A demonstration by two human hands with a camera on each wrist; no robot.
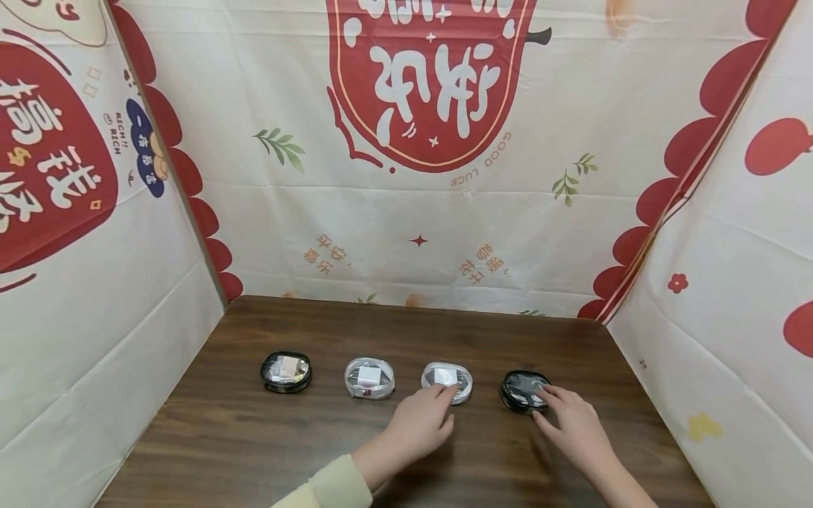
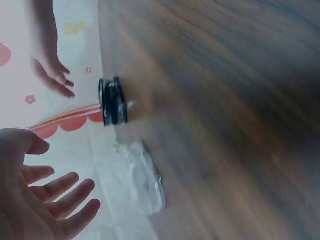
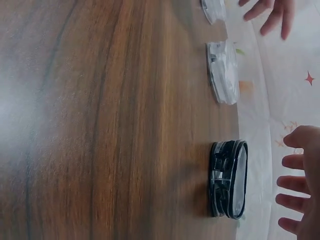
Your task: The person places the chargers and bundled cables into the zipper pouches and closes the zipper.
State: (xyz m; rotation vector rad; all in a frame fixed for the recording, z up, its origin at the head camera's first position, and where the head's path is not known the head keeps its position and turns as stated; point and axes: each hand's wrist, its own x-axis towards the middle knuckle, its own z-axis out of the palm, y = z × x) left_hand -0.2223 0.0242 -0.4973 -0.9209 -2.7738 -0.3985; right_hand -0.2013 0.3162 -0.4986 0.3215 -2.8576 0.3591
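Observation:
Four small oval zip pouches with clear tops lie in a row on the brown wood table (image 1: 305, 437). The rightmost is a black-trimmed pouch (image 1: 522, 392); my right hand (image 1: 574, 427) hovers over its right side with fingers spread, and a gap shows between them in the right wrist view. Left of it lies a white-trimmed pouch (image 1: 462, 374) with a white block inside. My left hand (image 1: 419, 422) is above its near edge, fingers loosely extended and apart from it in the left wrist view. Neither hand holds anything.
Further left lie a second white-trimmed pouch (image 1: 385, 388) and, at the row's end, another black-trimmed pouch (image 1: 279, 383), each with a pale block inside. Printed white cloth walls (image 1: 406, 212) stand behind the table and at both sides.

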